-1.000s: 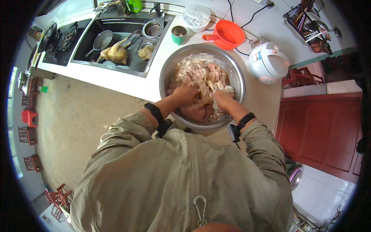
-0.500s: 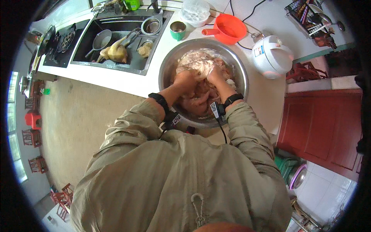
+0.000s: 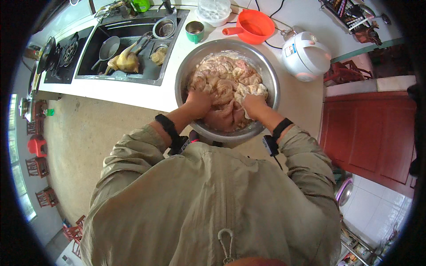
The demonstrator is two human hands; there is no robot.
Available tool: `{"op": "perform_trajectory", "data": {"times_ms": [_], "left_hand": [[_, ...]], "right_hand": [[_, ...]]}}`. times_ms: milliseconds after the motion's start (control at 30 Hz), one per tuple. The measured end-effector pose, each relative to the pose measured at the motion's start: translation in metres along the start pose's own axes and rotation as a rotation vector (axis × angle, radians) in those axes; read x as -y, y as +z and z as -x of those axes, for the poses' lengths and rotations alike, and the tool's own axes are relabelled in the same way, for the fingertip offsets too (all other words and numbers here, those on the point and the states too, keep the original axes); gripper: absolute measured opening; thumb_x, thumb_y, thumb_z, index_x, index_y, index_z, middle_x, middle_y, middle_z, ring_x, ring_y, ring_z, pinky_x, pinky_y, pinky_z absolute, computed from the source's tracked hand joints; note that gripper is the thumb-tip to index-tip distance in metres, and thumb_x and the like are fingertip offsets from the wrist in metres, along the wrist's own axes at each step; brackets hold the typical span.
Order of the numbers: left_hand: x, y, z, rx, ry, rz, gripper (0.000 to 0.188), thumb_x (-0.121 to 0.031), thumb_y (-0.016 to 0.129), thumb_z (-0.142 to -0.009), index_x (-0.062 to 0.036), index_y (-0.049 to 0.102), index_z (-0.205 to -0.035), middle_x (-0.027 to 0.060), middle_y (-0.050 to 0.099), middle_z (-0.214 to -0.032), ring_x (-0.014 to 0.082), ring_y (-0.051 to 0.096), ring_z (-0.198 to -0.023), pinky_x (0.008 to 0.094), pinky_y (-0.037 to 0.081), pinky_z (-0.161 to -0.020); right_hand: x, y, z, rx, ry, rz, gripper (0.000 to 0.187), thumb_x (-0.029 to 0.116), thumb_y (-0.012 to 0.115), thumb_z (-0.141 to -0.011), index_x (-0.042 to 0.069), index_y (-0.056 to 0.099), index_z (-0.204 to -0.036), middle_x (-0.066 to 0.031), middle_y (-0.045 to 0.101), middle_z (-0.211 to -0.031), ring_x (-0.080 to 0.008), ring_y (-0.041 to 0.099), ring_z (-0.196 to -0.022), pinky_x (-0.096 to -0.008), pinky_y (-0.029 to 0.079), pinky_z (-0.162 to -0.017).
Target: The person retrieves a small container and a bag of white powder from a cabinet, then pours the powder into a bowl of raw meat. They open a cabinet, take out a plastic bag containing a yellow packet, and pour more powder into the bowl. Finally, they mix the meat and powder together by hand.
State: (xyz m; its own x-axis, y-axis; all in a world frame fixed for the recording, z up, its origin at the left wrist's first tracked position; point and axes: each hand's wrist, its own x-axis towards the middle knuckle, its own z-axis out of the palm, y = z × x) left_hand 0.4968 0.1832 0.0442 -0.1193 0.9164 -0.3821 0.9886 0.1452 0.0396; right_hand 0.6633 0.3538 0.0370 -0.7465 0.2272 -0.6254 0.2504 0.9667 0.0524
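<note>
A wide metal basin (image 3: 272, 84) holds a heap of wet, pale pink raw offal (image 3: 222, 116), folded and ruffled, with a whitish coating in places. Both my hands are down in it. My left hand (image 3: 198, 103) grips the folds at the left side of the heap, its fingertips sunk out of sight. On the right, my right hand (image 3: 255, 106) is closed on a whitish, slippery-looking fold near the basin's wall, its fingers partly covered. Black bands circle both wrists.
Behind the basin stand a red plastic dipper (image 3: 255, 26), a green cup (image 3: 195, 32) and a clear-and-white container (image 3: 214, 12). A white rice cooker (image 3: 306, 56) is at right. The sink (image 3: 159, 79) at left holds a plucked bird (image 3: 126, 61) and a pan (image 3: 109, 47).
My hands have drawn apart and nearer to me, the left leftward, the right rightward. The offal gathered between them at the back now lies spread across the basin.
</note>
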Motion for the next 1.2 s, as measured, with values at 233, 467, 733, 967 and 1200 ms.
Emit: {"op": "perform_trajectory", "data": {"times_ms": [233, 467, 733, 967, 1200], "left_hand": [[0.003, 0.017, -0.042, -0.092, -0.054, 0.108, 0.034, -0.022, 0.056, -0.088, -0.0125, 0.060, -0.121, 0.0182, 0.065, -0.105, 0.0336, 0.065, -0.097, 0.0464, 0.052, -0.085], [0.011, 0.052, -0.080, -0.209, -0.247, 0.441, 0.030, -0.011, 0.057, -0.084, -0.0097, 0.063, -0.114, 0.0131, 0.069, -0.105, 0.0295, 0.066, -0.098, 0.0396, 0.055, -0.081], [0.029, 0.056, -0.059, -0.154, -0.271, 1.707, 0.039, -0.021, 0.064, -0.077, -0.0114, 0.067, -0.115, 0.0155, 0.069, -0.100, 0.0304, 0.064, -0.101, 0.0389, 0.051, -0.089], [-0.037, 0.010, -0.018, -0.075, -0.087, 0.364, 0.037, -0.025, 0.059, -0.083, -0.0258, 0.065, -0.120, 0.0167, 0.053, -0.130, 0.0451, 0.049, -0.119, 0.0564, 0.048, -0.089], [-0.043, 0.014, -0.059, -0.046, -0.202, 0.248, 0.043, -0.031, 0.067, -0.079, -0.0146, 0.065, -0.118, 0.0210, 0.052, -0.130, 0.0484, 0.049, -0.120, 0.0541, 0.049, -0.091]], "right_hand": [[-0.006, 0.028, -0.066, -0.486, 0.135, -0.216, 0.009, 0.006, 0.067, -0.077, 0.006, 0.072, -0.085, -0.0171, 0.067, -0.089, -0.0333, 0.067, -0.089, -0.0412, 0.055, -0.071], [-0.018, 0.027, -0.110, -0.487, 0.266, -0.526, 0.026, 0.024, 0.060, -0.087, 0.006, 0.068, -0.103, -0.0194, 0.068, -0.106, -0.0331, 0.064, -0.102, -0.0419, 0.051, -0.084], [-0.048, 0.026, -0.059, -0.551, -0.231, -1.033, 0.041, 0.013, 0.062, -0.084, -0.001, 0.057, -0.122, -0.0170, 0.061, -0.117, -0.0277, 0.060, -0.104, -0.0365, 0.049, -0.088], [-0.012, 0.013, 0.006, -0.187, 0.033, -0.140, 0.021, 0.008, 0.066, -0.074, 0.004, 0.070, -0.094, -0.0225, 0.065, -0.103, -0.0385, 0.065, -0.097, -0.0437, 0.054, -0.081], [-0.010, 0.038, -0.080, -0.381, 0.204, -0.484, 0.027, 0.022, 0.057, -0.086, 0.002, 0.069, -0.097, -0.0227, 0.067, -0.098, -0.0382, 0.066, -0.095, -0.0474, 0.053, -0.080]]}}
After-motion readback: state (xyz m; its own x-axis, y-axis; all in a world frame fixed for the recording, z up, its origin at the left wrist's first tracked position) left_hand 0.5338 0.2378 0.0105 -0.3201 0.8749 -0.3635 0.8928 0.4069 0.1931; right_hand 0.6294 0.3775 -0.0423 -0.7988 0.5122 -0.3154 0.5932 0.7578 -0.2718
